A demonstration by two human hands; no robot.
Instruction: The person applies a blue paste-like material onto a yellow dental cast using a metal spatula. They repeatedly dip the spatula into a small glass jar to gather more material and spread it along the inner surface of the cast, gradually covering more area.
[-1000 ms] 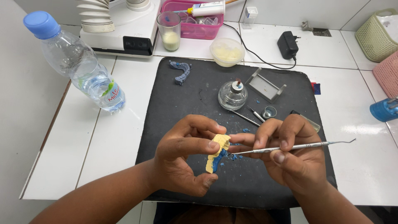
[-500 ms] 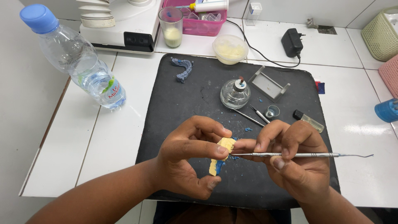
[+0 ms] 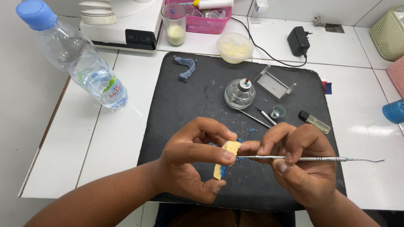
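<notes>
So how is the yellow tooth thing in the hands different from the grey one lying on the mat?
The yellow dental model is pinched in the left hand, off the mat; the grey dental model lies untouched at the black mat's far corner. The yellow one carries blue wax and meets the metal tool held by the right hand; the grey one is plain.

Single head-worn view, looking steeply down and forward from above the workbench. Close range: both hands fill the lower centre of the frame, forearms entering from the bottom edge. Black rectangular rubber mat (image 3: 189,109) centred; white tiled bench surface (image 3: 105,147) around it; far bench edge at the top. No second view.
</notes>
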